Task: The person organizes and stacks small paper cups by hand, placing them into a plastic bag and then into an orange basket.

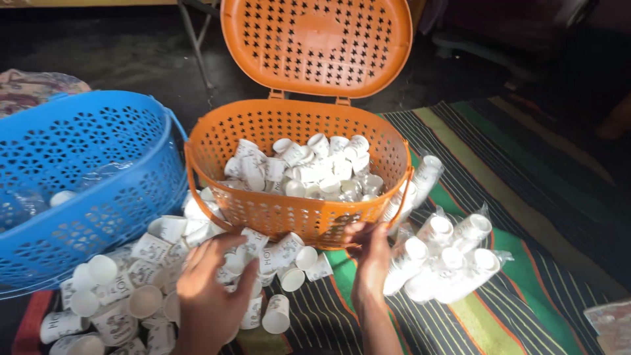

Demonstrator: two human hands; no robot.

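Reaching into a heap of small white paper cups [164,263] on a striped mat [526,276], the left hand [210,289] lies palm-down over the pile, fingers loosely curled on several cups; whether its grip has closed on any one cup cannot be told from the back of the hand. The right hand [371,260] sits at the front lower wall of the orange basket [289,217], fingers bent against the mesh or a cup beside it; grip state likewise unclear. The basket's lid [315,43] stands open and more loose cups fill the inside. A blue basket [85,177] stands just left, touching the heap. Stacks of cups in clear sleeves [447,256] lie right of the right hand. Judgement: the cups look very light, thin-walled and easily crushed; they tip and roll on the mat. Best taken lightly around the rim, which is the stiffest part, or scooped several at once with a cupped palm. The sleeved stacks should handle as firmer rolls, though the film looks slippery.
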